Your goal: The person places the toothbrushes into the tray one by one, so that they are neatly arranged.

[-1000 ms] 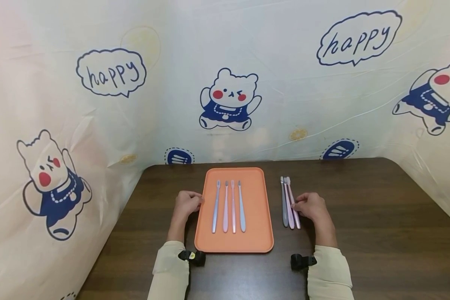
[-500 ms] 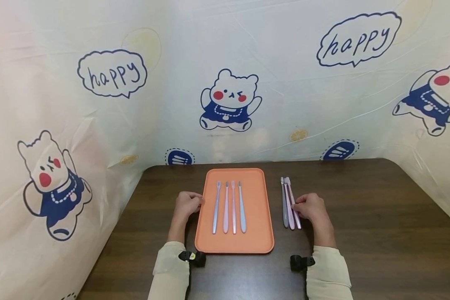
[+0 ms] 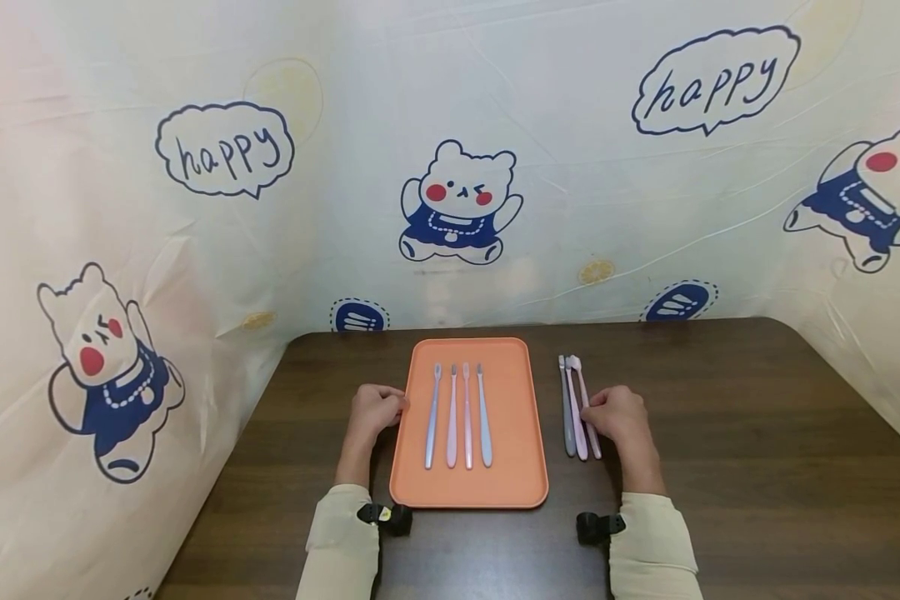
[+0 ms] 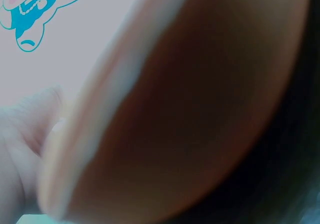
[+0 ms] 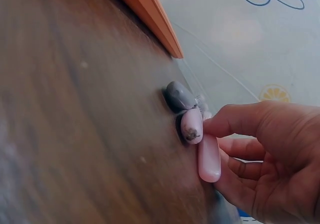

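An orange tray [image 3: 513,417] lies on the table, bearing several toothbrushes in a row, among them a blue one [image 3: 432,421] and a pink one [image 3: 467,425]. My left hand [image 3: 375,412] grips the tray's left rim; in the left wrist view the tray, blurred, covers most of the picture. Right of the tray lie a grey toothbrush [image 3: 568,425] and a light pink toothbrush [image 3: 579,433], close together. Beside them, thumb and fingers of my right hand [image 3: 621,417] pinch another pink toothbrush [image 5: 209,159], whose handle end shows in the right wrist view. All heads point away from me.
The dark wooden table [image 3: 757,467] extends to both sides. A pale curtain [image 3: 555,192] printed with bears stands along its back and sides. A black wrist camera [image 3: 598,527] sits on the right sleeve, another [image 3: 386,517] on the left.
My right hand and forearm have shifted slightly left, and the toothbrushes beside the tray have moved a little left with it. The left hand and tray stay in place.
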The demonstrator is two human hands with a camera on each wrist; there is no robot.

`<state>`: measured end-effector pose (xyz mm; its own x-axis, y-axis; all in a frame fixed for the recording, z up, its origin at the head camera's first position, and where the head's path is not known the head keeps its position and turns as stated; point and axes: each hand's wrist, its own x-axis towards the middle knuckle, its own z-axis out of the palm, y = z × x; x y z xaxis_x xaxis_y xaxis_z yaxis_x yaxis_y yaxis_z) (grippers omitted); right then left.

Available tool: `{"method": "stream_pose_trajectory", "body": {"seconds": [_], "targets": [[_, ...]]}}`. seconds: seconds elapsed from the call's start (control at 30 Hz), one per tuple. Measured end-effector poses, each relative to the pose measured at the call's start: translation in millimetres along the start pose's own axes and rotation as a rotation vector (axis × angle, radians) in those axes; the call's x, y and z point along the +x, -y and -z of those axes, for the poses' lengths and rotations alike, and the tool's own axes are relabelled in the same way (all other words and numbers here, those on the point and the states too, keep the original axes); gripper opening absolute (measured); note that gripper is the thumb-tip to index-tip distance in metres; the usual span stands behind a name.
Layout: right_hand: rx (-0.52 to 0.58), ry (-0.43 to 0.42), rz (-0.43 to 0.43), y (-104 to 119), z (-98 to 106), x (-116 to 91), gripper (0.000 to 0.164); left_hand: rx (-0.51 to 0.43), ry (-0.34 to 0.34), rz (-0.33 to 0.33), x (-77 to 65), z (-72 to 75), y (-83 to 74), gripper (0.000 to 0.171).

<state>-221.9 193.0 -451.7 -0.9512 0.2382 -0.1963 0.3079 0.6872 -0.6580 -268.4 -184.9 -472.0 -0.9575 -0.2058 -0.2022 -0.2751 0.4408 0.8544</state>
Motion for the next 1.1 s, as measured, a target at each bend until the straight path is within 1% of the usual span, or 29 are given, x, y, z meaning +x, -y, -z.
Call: {"method": "stream_pose_trajectory", "body": {"seconds": [0.3, 0.43, 0.6, 0.8, 1.1], "targets": [[0.001, -0.024, -0.023, -0.8, -4.6, 0.4, 0.022, 0.009, -0.005, -0.008, -2.1, 0.6, -1.0, 0.025], [-0.003, -0.038, -0.010, -0.7, -2.0, -0.5, 0.024, 0.015, -0.009, -0.015, -0.7, 0.1, -0.9, 0.024], [0.014, -0.039, -0.019, -1.0, 0.4, -1.1, 0.024, 0.006, -0.005, -0.013, 0.6, 0.5, -1.3, 0.024], [-0.002, -0.055, 0.008, -1.9, 3.2, -0.2, 0.025, 0.001, -0.002, -0.016, -0.1, 1.8, -1.4, 0.024], [0.004, -0.045, 0.033, -0.5, 8.8, -1.9, 0.028, 0.000, -0.003, -0.023, -0.6, 1.0, 0.5, 0.024]]}}
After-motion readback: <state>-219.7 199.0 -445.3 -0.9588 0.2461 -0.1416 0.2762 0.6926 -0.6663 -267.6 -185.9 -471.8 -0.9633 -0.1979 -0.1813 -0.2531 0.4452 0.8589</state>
